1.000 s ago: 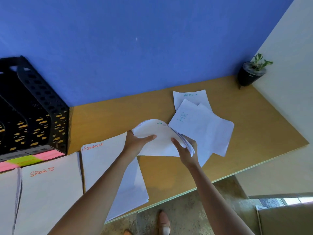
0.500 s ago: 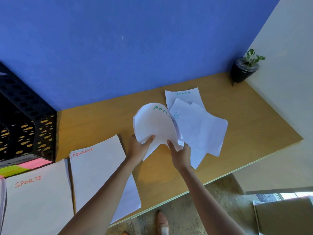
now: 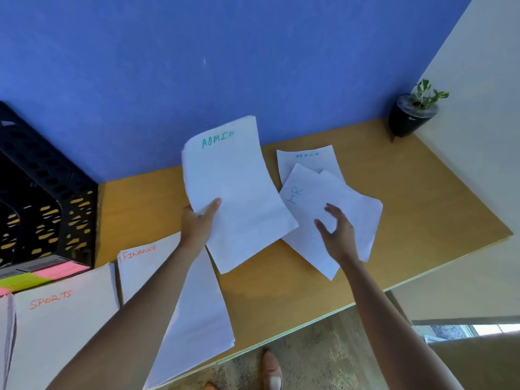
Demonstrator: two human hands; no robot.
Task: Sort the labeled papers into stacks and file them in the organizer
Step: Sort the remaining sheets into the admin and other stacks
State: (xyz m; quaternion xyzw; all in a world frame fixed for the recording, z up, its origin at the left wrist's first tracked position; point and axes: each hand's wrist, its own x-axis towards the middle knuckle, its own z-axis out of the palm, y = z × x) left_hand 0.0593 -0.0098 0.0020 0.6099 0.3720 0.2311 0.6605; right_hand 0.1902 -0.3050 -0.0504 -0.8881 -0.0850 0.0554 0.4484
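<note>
A tan wooden surface (image 3: 394, 192) meets a blue wall. The left hand (image 3: 197, 223) grips the white ADMIN paper sheaf (image 3: 236, 192) above it; the right hand (image 3: 337, 232), fingers spread, hovers over the loose HR sheet (image 3: 315, 198). FINANCE (image 3: 146, 266) and SPORTS (image 3: 62, 319) stacks lie beside one black mesh organizer (image 3: 50, 198).

A blue wall (image 3: 197, 66) stood before me at twelve o'clock, meeting a cream wall (image 3: 484, 136) at two. My wooden desk (image 3: 394, 192) filled the middle, a small potted plant (image 3: 412, 114) in its two-o'clock corner. Speckled floor (image 3: 323, 347) lay at six, daylight at four.
</note>
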